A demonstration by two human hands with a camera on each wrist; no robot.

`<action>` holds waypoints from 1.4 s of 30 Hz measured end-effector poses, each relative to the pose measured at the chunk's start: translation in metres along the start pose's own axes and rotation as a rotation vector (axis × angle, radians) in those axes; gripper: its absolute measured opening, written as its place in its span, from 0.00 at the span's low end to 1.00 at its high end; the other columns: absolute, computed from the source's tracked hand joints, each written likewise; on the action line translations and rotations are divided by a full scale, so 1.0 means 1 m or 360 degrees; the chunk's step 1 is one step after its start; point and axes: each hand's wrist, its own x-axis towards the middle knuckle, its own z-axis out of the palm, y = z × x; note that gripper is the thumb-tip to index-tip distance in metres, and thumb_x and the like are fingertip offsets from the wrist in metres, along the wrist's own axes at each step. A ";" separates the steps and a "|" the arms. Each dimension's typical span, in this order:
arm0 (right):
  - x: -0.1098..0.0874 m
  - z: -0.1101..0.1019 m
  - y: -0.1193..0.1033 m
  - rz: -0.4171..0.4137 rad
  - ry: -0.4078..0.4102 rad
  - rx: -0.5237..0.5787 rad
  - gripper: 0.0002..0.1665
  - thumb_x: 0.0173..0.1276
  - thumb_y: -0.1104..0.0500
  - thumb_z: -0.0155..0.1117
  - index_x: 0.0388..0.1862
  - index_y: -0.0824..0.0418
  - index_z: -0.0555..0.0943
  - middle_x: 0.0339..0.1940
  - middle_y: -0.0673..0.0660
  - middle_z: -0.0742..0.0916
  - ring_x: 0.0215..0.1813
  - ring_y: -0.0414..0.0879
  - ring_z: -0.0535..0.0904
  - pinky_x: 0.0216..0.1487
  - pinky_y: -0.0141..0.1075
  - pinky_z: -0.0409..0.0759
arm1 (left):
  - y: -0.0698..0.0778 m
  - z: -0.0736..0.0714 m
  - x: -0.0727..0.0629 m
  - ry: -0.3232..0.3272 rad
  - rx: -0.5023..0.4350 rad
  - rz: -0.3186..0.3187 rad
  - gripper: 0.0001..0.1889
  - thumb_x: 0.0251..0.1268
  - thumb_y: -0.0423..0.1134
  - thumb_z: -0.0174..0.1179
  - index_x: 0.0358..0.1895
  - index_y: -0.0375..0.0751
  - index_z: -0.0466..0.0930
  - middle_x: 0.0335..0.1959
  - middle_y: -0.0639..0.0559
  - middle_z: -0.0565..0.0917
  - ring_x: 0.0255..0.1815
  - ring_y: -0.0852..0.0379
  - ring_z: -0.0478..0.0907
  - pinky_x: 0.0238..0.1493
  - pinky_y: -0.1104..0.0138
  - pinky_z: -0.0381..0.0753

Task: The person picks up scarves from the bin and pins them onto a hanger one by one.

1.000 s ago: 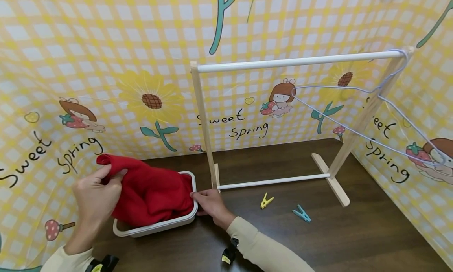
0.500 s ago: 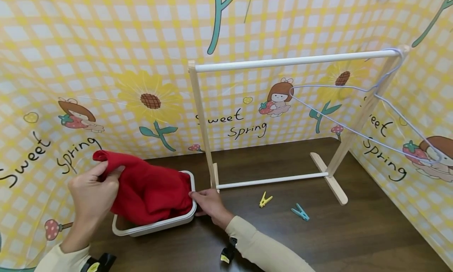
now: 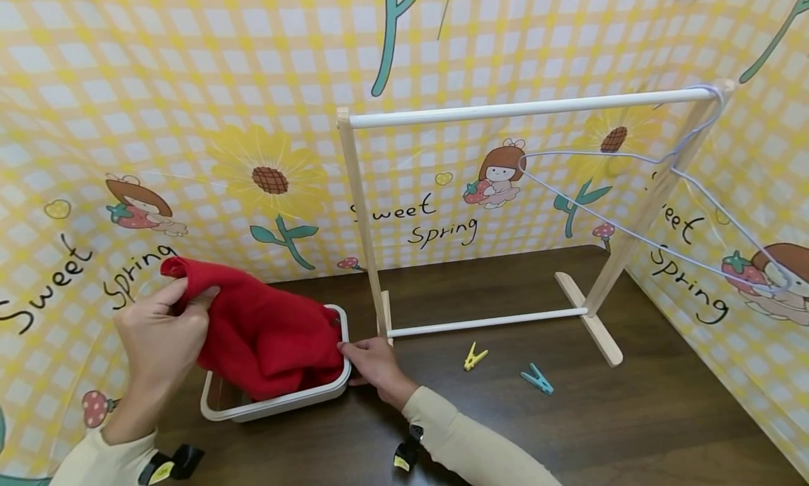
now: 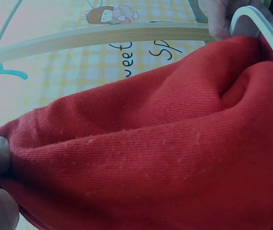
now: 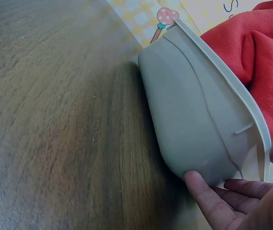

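Note:
My left hand (image 3: 161, 331) pinches the upper left edge of a red cloth (image 3: 272, 338) between thumb and fingers. The cloth slopes up from a pale grey plastic tub (image 3: 278, 406), with most of it bunched inside. A fine ribbed weave shows on the cloth (image 4: 150, 134) in the left wrist view; its full shape is hidden in the folds. At the tub's right end, my right hand (image 3: 379, 366) grips the rim, thumb on top. The right wrist view shows fingers (image 5: 203, 196) of that hand touching the underside of the tub (image 5: 189, 105).
A wooden rack with a white top bar (image 3: 537, 109) stands right of the tub. A lilac wire hanger (image 3: 679, 152) hangs at its right end. A yellow clothespin (image 3: 474, 357) and a blue clothespin (image 3: 537, 379) lie on the dark table (image 3: 607, 423). Checked sheeting encloses the back and sides.
My left hand has moved a little left and up, drawing the cloth's edge with it. More of the tub's left inside shows. My right hand stays on the rim.

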 end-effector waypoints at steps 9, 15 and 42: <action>0.001 0.000 0.001 0.0000 -0.0017 -0.0006 0.19 0.68 0.52 0.67 0.41 0.69 0.89 0.29 0.48 0.85 0.28 0.37 0.79 0.30 0.42 0.88 | 0.013 0.000 0.007 -0.0007 -0.0094 0.0034 0.08 0.54 0.19 0.64 0.19 0.27 0.83 0.17 0.80 0.74 0.17 0.81 0.65 0.26 0.88 0.65; 0.004 0.000 0.001 -0.0006 -0.0032 -0.0001 0.19 0.68 0.52 0.67 0.41 0.69 0.89 0.29 0.48 0.85 0.28 0.37 0.79 0.30 0.43 0.88 | 0.011 -0.001 0.013 0.0009 -0.0125 0.0103 0.13 0.54 0.19 0.63 0.15 0.31 0.80 0.13 0.75 0.70 0.15 0.77 0.60 0.23 0.85 0.61; 0.000 0.001 -0.001 0.0013 -0.0033 0.0007 0.19 0.69 0.53 0.65 0.41 0.69 0.89 0.27 0.49 0.86 0.26 0.38 0.79 0.27 0.40 0.87 | 0.024 -0.004 0.024 0.0037 -0.0191 0.0189 0.12 0.54 0.21 0.64 0.15 0.31 0.80 0.15 0.75 0.72 0.17 0.77 0.60 0.24 0.84 0.62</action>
